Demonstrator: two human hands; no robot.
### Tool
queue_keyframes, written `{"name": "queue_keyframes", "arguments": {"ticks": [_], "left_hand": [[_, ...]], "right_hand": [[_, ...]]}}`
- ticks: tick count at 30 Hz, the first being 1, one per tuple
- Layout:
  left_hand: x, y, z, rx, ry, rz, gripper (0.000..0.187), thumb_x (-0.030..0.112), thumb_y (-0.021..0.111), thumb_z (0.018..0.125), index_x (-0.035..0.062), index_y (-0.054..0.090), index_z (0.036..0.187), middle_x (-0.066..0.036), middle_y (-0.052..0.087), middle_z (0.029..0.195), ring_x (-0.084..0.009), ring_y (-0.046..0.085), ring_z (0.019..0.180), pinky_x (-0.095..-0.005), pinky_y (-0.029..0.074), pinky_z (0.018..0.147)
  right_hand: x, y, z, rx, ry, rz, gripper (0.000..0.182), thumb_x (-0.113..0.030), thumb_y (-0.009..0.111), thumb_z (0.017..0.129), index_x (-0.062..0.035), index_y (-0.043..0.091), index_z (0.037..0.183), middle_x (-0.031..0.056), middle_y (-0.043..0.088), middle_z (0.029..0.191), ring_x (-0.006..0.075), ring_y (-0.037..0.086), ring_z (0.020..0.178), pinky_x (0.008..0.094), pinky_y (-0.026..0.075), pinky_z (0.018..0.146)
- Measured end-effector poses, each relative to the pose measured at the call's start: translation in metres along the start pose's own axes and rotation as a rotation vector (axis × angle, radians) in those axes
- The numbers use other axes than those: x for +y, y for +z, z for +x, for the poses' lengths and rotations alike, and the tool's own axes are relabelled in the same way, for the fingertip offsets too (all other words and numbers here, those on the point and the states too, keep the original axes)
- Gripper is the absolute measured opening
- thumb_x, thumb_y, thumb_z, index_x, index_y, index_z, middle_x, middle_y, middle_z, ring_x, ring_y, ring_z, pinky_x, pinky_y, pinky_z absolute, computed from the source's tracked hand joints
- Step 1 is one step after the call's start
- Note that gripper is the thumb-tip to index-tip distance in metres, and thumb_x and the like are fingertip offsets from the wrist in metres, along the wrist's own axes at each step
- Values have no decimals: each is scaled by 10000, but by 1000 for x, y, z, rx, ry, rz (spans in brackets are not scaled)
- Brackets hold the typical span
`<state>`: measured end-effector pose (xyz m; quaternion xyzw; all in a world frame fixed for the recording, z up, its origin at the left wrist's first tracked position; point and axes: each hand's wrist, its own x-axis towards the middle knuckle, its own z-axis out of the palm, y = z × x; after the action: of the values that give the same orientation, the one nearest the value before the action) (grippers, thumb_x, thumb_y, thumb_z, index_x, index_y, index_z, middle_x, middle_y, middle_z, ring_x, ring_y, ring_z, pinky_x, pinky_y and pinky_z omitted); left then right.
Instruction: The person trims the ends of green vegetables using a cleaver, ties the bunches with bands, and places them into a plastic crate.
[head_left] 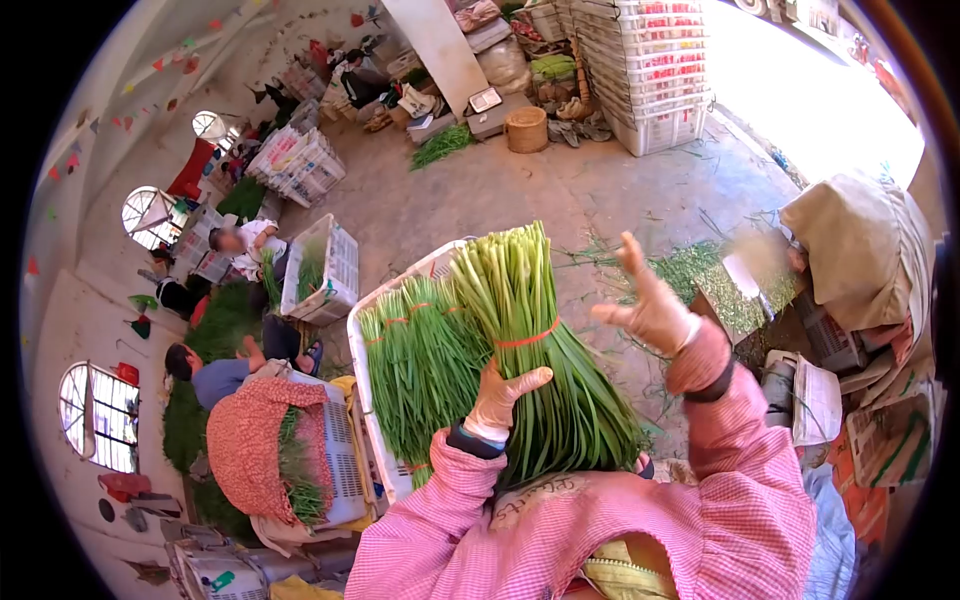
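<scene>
A large bundle of garlic chives, tied with a red band, leans in front of me with its pale stalk ends up. My left hand, in a thin glove, holds the bundle at its left side below the band. The thumb lies across the leaves, and the other fingers are partly hidden. My right hand, also gloved, is raised to the right of the bundle, its fingers spread and holding nothing. Beside the bundle, more banded chives lie in a white crate.
On the left, one person sits by a cloth-covered crate; another is near a white crate. Stacked crates and a woven basket stand ahead. Leaf scraps and a covered pile are right.
</scene>
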<state>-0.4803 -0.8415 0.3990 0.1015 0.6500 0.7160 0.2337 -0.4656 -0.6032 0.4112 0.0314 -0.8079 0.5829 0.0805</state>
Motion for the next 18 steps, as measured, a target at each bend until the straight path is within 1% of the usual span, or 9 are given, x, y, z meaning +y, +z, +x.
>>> {"name": "queue_keyframes", "arguments": {"ticks": [3, 5, 8, 10, 12, 14, 15, 16, 18], "left_hand": [[-7, -3, 16, 147, 183, 240, 609, 180, 774, 603, 8, 497, 1118, -54, 572, 1017, -172, 543, 904, -303, 418, 837], [-5, 5, 17, 327, 205, 566, 799, 237, 799, 576, 1, 391, 1221, -126, 539, 1088, -220, 530, 966, -319, 406, 866], [-8, -7, -2, 177, 410, 693, 977, 305, 804, 558, 12, 254, 1311, -188, 448, 1192, -268, 444, 1101, -327, 345, 941], [-3, -54, -26, -388, -35, 867, 1110, 496, 746, 567, -6, 145, 1353, -224, 298, 1336, -307, 236, 1272, -345, 160, 1058], [-11, -130, -32, -750, -505, 1012, 1141, 530, 750, 539, 35, 142, 1368, -213, 211, 1388, -289, 184, 1305, -395, 117, 1073], [14, -171, -30, -270, 38, 464, 1105, 523, 736, 570, 61, 133, 1372, -169, 175, 1409, -260, 151, 1315, -406, 104, 1073], [50, -144, -34, -203, 183, 95, 1051, 450, 741, 612, 109, 110, 1381, -144, 174, 1413, -286, 239, 1281, -432, 165, 1062], [57, -140, -23, -182, 386, 143, 1100, 443, 756, 595, 100, 69, 1383, -130, 158, 1419, -261, 249, 1277, -410, 249, 1034], [42, -121, -5, -320, 482, 369, 1067, 455, 763, 580, 53, 164, 1367, -126, 273, 1374, -208, 233, 1280, -370, 193, 1048]], "right_hand": [[-25, 75, 2, 24, -152, 300, 1071, -196, 777, 631, -2, 14, 1358, 238, 302, 1327, 271, 308, 1239, 343, 259, 1025], [-28, 100, 16, 150, -42, 560, 817, -108, 763, 638, -8, 263, 1276, 138, 497, 1160, 205, 491, 1048, 317, 405, 899], [-38, 99, 22, 195, -24, 730, 662, -68, 747, 653, -8, 376, 1198, 93, 553, 1086, 164, 540, 961, 294, 449, 835], [-45, 97, 18, 192, -11, 787, 601, -51, 738, 662, -6, 413, 1165, 79, 566, 1065, 151, 550, 937, 285, 459, 814], [-50, 93, 17, 177, 28, 676, 580, -32, 725, 673, -9, 417, 1164, 79, 566, 1064, 150, 558, 921, 290, 462, 812], [-62, 102, 10, 170, 23, 697, 563, -25, 719, 678, -10, 423, 1156, 80, 564, 1066, 154, 557, 923, 292, 465, 810], [-68, 115, 7, 136, 42, 808, 561, -23, 714, 683, -11, 421, 1160, 79, 565, 1063, 158, 558, 922, 293, 466, 810], [-78, 127, 7, 102, 50, 920, 559, -21, 710, 688, -12, 419, 1165, 78, 565, 1059, 161, 558, 922, 294, 467, 809], [-93, 160, 6, 130, -5, 1009, 559, -19, 689, 707, -14, 402, 1187, 86, 560, 1056, 170, 561, 907, 299, 472, 797]]}}
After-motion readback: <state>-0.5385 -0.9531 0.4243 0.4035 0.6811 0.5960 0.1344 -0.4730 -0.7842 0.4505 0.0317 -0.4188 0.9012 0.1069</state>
